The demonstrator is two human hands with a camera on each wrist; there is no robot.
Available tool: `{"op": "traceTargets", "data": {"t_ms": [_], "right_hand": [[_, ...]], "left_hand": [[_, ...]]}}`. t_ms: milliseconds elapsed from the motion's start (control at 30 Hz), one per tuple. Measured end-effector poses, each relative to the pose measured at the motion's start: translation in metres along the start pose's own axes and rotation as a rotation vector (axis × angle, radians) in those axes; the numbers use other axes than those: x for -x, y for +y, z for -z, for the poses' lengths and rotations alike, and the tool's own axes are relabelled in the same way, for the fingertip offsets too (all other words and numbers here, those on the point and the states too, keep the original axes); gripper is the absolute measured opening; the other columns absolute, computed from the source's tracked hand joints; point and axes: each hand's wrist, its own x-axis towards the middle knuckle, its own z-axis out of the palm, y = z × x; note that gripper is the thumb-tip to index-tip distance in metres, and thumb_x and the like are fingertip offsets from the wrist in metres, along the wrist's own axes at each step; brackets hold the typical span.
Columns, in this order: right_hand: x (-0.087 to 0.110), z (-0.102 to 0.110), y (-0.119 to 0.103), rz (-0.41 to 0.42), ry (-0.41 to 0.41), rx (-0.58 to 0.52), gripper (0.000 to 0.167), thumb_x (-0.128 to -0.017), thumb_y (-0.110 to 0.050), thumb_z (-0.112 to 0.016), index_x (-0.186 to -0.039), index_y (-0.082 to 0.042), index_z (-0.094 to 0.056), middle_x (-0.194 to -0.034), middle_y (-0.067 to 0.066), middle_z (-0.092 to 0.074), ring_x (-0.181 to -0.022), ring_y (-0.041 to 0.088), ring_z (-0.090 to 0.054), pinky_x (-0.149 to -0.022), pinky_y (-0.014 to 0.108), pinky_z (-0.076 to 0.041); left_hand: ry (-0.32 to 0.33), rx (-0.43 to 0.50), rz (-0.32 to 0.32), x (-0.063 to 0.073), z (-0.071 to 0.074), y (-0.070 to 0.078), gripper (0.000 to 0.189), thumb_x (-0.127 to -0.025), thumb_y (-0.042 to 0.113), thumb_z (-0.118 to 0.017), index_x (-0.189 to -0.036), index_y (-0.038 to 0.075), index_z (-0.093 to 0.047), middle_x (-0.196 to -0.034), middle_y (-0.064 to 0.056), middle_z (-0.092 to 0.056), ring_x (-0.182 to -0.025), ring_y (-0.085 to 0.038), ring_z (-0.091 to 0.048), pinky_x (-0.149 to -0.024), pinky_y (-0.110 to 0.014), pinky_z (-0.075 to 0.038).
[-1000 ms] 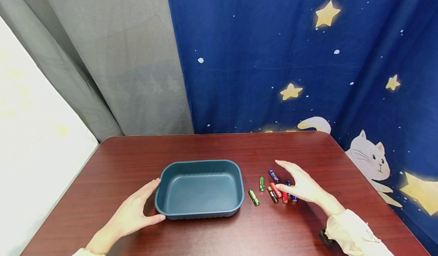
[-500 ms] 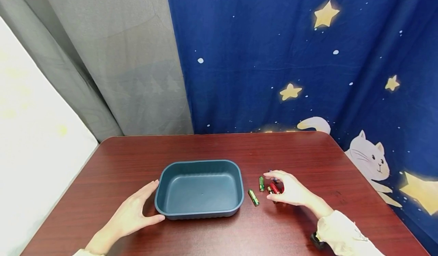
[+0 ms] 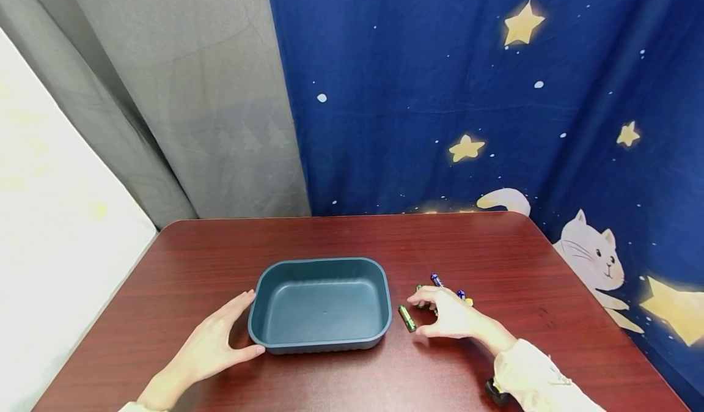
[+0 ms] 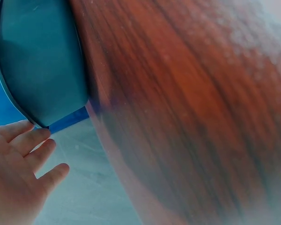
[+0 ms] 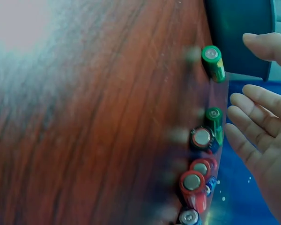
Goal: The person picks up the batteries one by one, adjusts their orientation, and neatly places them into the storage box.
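Observation:
In the head view, a dark teal rectangular container [image 3: 324,311] sits mid-table with nothing in it. My left hand [image 3: 206,345] is at its left side, fingertips at the rim and thumb extended by the near left corner. Over the batteries to the right hovers my right hand [image 3: 456,318], thumb and fingers spread apart with nothing between them. The nearest green battery [image 3: 407,318] lies just off the thumb tip. Partly covered by this hand are another green battery [image 5: 215,123] and a blue one [image 3: 437,280]. Red batteries [image 5: 192,182] and a dark battery [image 5: 202,137] show in the right wrist view.
The reddish-brown wooden table [image 3: 220,247] ends at a back edge before a blue star-patterned curtain [image 3: 412,94] and a grey curtain [image 3: 220,94]. A white surface [image 3: 49,247] borders the left side. A black object [image 3: 497,393] shows under the right sleeve.
My right hand has moved left and toward me, from over the right side of the batteries to beside the nearest green one. The left hand and container have stayed in place.

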Motion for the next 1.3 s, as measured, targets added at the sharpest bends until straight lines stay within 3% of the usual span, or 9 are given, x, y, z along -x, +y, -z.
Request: {"op": "traceTargets", "data": {"t_ms": [167,333,767,1100,1300], "right_hand": [[-0.003,-0.004,-0.003,-0.011,-0.038,0.065,0.043,-0.066,-0.023,-0.077,-0.103,-0.005,-0.063,-0.091,0.0,-0.06,-0.083,0.012,-0.053,-0.071,0.026,-0.047],[-0.008,-0.006,-0.003,0.023,-0.043,0.099,0.043,-0.063,-0.017,-0.076,-0.102,-0.004,-0.063,-0.091,0.001,-0.06,-0.081,0.013,-0.054,-0.07,0.024,-0.047],[-0.014,-0.01,-0.005,0.004,-0.12,0.226,0.043,-0.062,-0.013,-0.073,-0.103,-0.005,-0.064,-0.097,0.0,-0.06,-0.09,0.012,-0.052,-0.077,0.027,-0.045],[-0.014,-0.011,-0.003,-0.028,-0.084,0.229,0.036,-0.062,-0.015,-0.075,-0.096,-0.011,-0.063,-0.091,-0.006,-0.059,-0.085,0.01,-0.051,-0.073,0.024,-0.044],[-0.018,0.003,-0.003,-0.044,-0.019,0.188,0.036,-0.062,-0.017,-0.075,-0.095,-0.013,-0.063,-0.088,-0.004,-0.059,-0.079,0.013,-0.052,-0.067,0.022,-0.044]], "left_hand": [[0.002,0.004,0.004,0.0,-0.001,-0.002,0.088,-0.063,0.059,-0.071,-0.132,0.01,-0.046,-0.132,-0.007,-0.048,-0.119,-0.025,-0.046,-0.089,-0.045,-0.042],[-0.007,0.005,0.018,0.001,-0.001,-0.003,0.089,-0.063,0.061,-0.071,-0.132,0.011,-0.046,-0.133,-0.006,-0.047,-0.12,-0.024,-0.045,-0.09,-0.044,-0.041],[-0.007,0.023,0.019,0.0,0.0,-0.001,0.086,-0.065,0.059,-0.071,-0.131,0.01,-0.047,-0.133,-0.008,-0.048,-0.12,-0.025,-0.045,-0.089,-0.047,-0.042],[0.001,0.021,0.013,-0.001,-0.001,-0.002,0.088,-0.064,0.059,-0.071,-0.132,0.01,-0.046,-0.132,-0.008,-0.048,-0.119,-0.026,-0.046,-0.089,-0.047,-0.042],[-0.021,0.037,0.032,-0.001,-0.001,-0.002,0.087,-0.066,0.059,-0.07,-0.134,0.011,-0.044,-0.133,-0.009,-0.047,-0.119,-0.027,-0.045,-0.089,-0.048,-0.042]]}}
